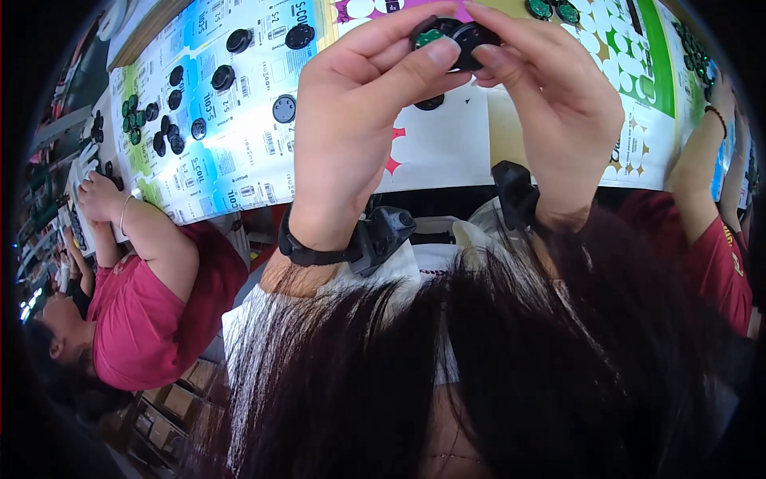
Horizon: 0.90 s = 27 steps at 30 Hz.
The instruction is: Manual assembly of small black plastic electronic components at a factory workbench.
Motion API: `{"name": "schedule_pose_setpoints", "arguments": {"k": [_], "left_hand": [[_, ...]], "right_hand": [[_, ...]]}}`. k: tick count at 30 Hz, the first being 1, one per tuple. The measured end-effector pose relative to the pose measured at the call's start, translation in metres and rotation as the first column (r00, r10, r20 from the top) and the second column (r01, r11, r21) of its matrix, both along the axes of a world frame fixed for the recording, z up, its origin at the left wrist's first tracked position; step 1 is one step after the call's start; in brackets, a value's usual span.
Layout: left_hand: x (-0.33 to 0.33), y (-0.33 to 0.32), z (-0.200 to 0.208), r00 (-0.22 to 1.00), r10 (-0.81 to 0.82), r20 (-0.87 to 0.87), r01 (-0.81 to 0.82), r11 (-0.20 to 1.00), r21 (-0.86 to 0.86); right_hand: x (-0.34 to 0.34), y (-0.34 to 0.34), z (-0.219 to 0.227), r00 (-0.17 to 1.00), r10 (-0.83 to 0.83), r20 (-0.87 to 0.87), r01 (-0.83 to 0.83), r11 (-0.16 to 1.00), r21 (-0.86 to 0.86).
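Observation:
Both hands are raised together over the far part of the table. Between the thumb and fingers of my left hand [347,120] is a black round housing [428,37] with a green insert, perhaps a circuit board. My right hand [562,100] pinches a black disc [476,35] with small marks or holes, tilted against the housing. The two parts touch or overlap; whether they are joined I cannot tell. Beneath the fingers, another black round part [431,103] shows on the white table covering, partly hidden by my left hand.
Several black round parts [223,77] lie across the printed sheets [239,152] to the left, with green-and-black pieces [132,116] beyond. More green-faced discs [568,11] sit at the far right. A co-worker in red [152,319] works on the left; another person's arm [702,160] reaches in on the right.

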<state>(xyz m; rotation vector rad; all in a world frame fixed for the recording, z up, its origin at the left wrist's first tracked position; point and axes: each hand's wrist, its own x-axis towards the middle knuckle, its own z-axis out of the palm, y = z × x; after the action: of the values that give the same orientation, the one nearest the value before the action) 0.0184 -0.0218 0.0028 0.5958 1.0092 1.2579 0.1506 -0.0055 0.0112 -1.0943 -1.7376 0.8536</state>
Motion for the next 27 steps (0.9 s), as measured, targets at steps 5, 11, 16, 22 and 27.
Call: {"name": "schedule_pose_setpoints", "arguments": {"k": [5,11,16,22,27], "left_hand": [[0.009,-0.004,-0.001,0.989,0.086,-0.117,-0.077,0.993,0.086],[0.014,-0.006,0.0,0.991,0.112,-0.077,-0.102,0.987,0.12],[0.002,-0.007,-0.003,0.996,0.078,-0.041,-0.076,0.996,0.05],[-0.006,0.006,-0.044,0.995,-0.014,0.096,0.018,0.999,-0.037],[0.015,0.034,-0.084,0.877,-0.291,0.383,-0.1,0.668,0.737]], "right_hand": [[-0.006,-0.009,0.006,0.993,-0.072,0.092,0.066,0.996,0.065],[-0.003,-0.011,0.006,0.993,-0.091,0.081,0.087,0.995,0.051],[0.001,-0.01,0.007,0.991,-0.087,0.104,0.08,0.994,0.07],[0.005,-0.013,0.0,0.987,-0.093,0.132,0.09,0.995,0.034],[0.007,-0.008,-0.02,0.986,-0.074,0.149,0.048,0.985,0.166]]}}
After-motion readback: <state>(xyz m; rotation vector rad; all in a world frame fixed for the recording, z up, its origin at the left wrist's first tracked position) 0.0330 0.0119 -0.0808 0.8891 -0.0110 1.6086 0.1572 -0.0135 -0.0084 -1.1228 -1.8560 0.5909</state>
